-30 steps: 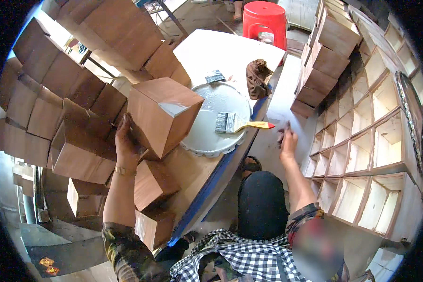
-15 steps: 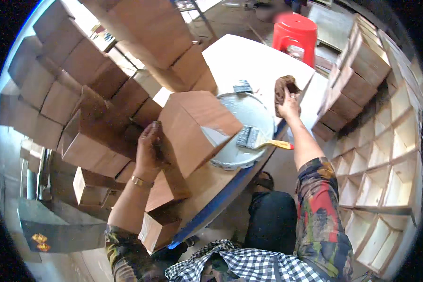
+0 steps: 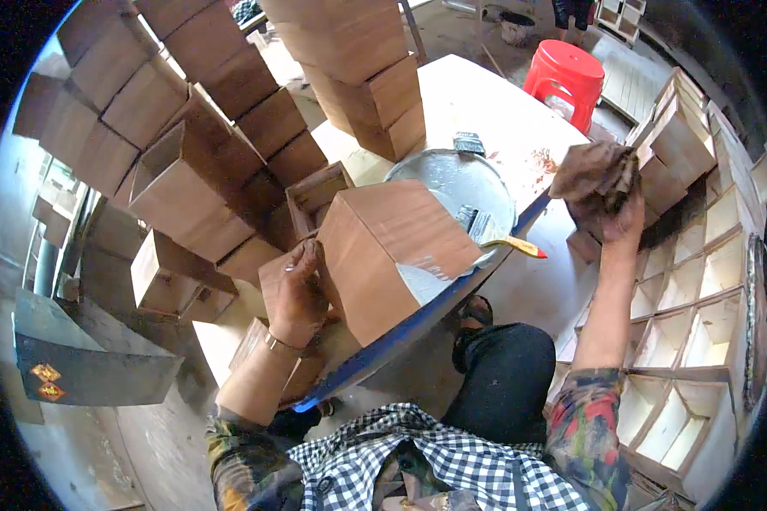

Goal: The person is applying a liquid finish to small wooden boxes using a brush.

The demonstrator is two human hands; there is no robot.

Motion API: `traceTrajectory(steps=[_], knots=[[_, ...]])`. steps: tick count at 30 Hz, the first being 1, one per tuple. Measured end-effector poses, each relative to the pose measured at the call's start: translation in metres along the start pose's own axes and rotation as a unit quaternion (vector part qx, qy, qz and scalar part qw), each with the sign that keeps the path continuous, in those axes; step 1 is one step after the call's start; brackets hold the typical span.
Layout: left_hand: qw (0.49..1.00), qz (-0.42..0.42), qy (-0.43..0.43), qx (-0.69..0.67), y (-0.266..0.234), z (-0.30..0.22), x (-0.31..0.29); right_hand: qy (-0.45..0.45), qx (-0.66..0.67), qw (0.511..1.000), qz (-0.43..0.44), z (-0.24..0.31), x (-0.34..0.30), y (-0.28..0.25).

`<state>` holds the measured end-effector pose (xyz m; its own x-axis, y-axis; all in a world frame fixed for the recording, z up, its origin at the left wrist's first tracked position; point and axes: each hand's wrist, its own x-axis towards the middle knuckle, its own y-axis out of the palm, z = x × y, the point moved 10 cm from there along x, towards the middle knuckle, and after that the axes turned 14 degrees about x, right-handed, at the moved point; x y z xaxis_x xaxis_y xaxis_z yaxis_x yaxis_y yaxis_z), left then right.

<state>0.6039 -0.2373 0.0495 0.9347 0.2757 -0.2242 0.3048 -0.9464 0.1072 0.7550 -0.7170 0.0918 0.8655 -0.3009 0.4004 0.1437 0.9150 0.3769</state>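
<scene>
Gripped: rag (image 3: 595, 170), right hand (image 3: 624, 220); box (image 3: 388, 255), left hand (image 3: 298, 298). Orange labels (image 3: 46, 373) on panel (image 3: 115, 381).

That white-topped table (image 3: 490, 98) there holds a round paint tub (image 3: 452, 177) ahead-right of the left hand (image 3: 300, 294), stacked brown boxes (image 3: 362, 85) farther ahead

A red stool (image 3: 568, 66) (round-topped) stands beside the pale table (image 3: 494, 98); grey floor (image 3: 452, 38) beyond, bright light upper left.

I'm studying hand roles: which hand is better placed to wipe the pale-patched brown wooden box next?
Probably the right hand: it holds the crumpled brown cloth, though clear of the pale-patched brown wooden box. The left hand is at the box's left side, seemingly steadying it.
</scene>
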Motion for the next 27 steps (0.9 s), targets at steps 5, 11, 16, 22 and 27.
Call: traceTrajectory(steps=[5,11,16,22,27], knots=[[0.989,-0.025,0.142,-0.037,-0.016,-0.027,-0.038,0.128,0.182,0.973,-0.067,0.04,-0.078,0.062],[0.977,-0.108,0.159,-0.088,-0.03,-0.009,-0.102,0.234,0.209,0.946,0.082,0.035,-0.194,0.192],[0.956,-0.073,0.221,0.18,-0.024,-0.022,-0.135,0.232,0.185,0.954,0.04,0.03,-0.222,0.202],[0.977,0.052,0.053,0.201,-0.032,-0.015,-0.141,0.233,0.169,0.942,0.169,0.033,-0.238,0.237],[0.965,0.109,0.095,0.219,-0.027,-0.033,-0.149,0.225,0.076,0.932,0.273,0.027,-0.247,0.262]])
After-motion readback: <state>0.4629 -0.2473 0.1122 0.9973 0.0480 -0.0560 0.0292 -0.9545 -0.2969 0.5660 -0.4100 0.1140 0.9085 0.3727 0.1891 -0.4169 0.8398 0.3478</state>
